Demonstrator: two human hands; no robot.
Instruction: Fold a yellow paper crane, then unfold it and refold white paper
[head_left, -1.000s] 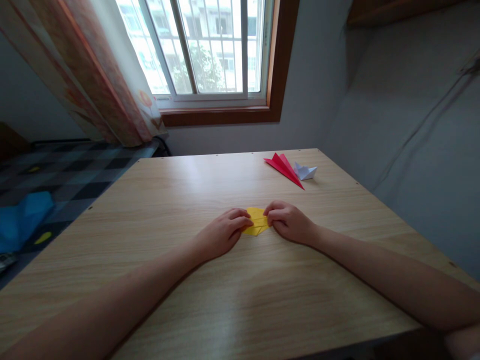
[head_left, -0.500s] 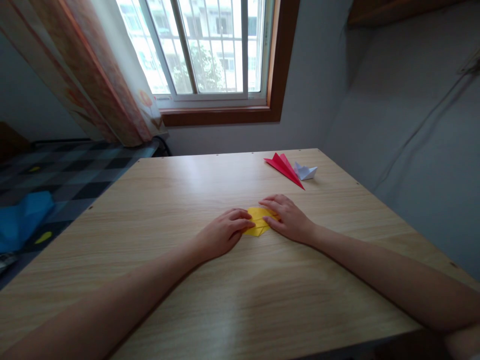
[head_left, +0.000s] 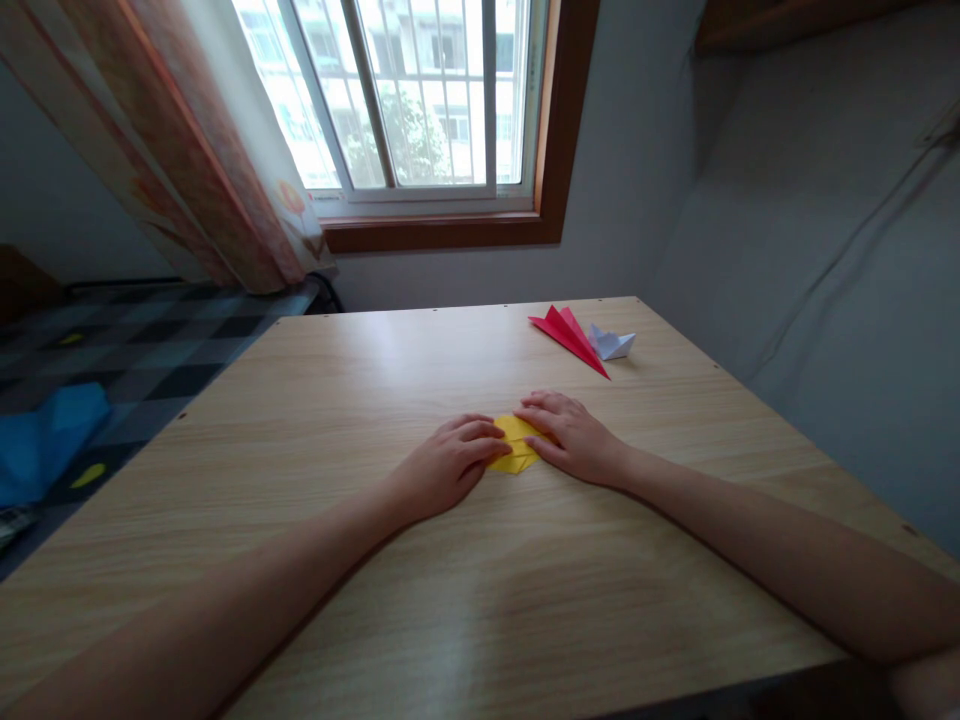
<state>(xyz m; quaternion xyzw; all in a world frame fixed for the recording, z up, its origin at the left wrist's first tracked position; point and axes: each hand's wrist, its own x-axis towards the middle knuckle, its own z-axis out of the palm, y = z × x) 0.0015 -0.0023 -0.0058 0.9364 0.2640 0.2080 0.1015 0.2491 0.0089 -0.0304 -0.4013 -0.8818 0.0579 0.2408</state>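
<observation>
We press the small, already much-folded yellow paper [head_left: 514,446] flat mid-table with our left hand [head_left: 448,465] half-curled and right hand [head_left: 574,438] spread open, gripping nothing, its final shape seemingly unfinished.

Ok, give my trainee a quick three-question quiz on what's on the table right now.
1. True or false: both hands rest on the yellow folded paper.
2. Which folded piece lies beside the white folded paper near the table's far right corner? A) blue B) red C) green
3. Fill in: the left hand covers the yellow paper's ____ edge, the right hand its right edge.

Key: 1 true. 2 B, the red folded paper lies just left of the white one; whether they touch cannot be told. 3 left.
</observation>
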